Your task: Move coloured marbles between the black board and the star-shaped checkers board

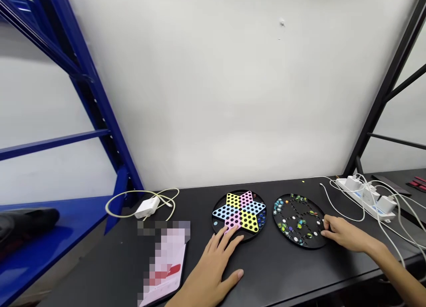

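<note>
Fingers spread, my left hand (214, 265) rests at the near edge of a round Chinese checkers board (239, 211) with a star in yellow, pink and blue. Dark blue marbles (262, 218) lie in a side pocket of that board. To its right is a round black tray (299, 245) scattered with several glass marbles (301, 224) in green, teal, white and orange. At the tray's right rim, my right hand (339, 233) has thumb and forefinger brought together. Whatever sits between those fingertips is too small or hidden to make out.
A tablet or phone (168, 262) with a blurred screen lies left of my left hand. Behind it are a white charger (147, 207) and its cable. A power strip (366, 199) with plugs and loose cables stands at right. A blue rack (96, 89) rises at left.
</note>
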